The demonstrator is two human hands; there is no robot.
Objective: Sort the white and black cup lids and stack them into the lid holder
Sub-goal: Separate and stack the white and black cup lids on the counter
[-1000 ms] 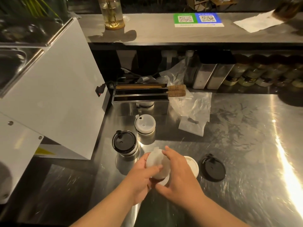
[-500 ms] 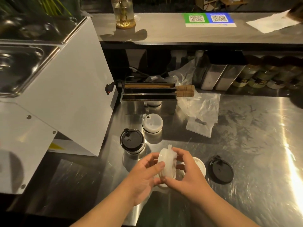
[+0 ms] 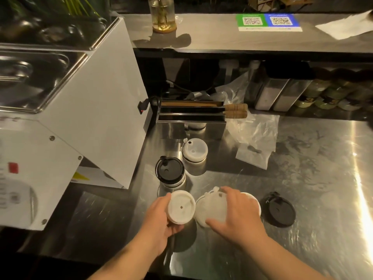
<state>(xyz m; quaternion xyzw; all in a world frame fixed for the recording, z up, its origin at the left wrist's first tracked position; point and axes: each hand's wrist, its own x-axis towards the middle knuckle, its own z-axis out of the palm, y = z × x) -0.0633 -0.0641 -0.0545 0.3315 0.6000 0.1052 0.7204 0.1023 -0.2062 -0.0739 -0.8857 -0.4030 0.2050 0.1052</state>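
Observation:
My left hand (image 3: 159, 221) grips a white lid (image 3: 181, 207), its flat face turned up toward me. Beside it my right hand (image 3: 235, 214) holds a second white lid (image 3: 210, 207) by its rim, over another white lid (image 3: 253, 201) lying on the steel counter. One black lid (image 3: 281, 211) lies flat to the right. A short stack topped by a black lid (image 3: 170, 171) and a stack of white lids (image 3: 194, 151) stand further back. The steel lid holder (image 3: 191, 122) sits behind them, a white lid showing in its opening.
A large white machine (image 3: 66, 126) fills the left side. Clear plastic bags (image 3: 254, 138) lie right of the holder, with two wooden handles (image 3: 235, 110) sticking out above. Jars and metal containers (image 3: 282, 93) line the back under a shelf.
The lids held together between both hands have been pulled apart. My left hand now holds one on the left, my right hand another on the right.

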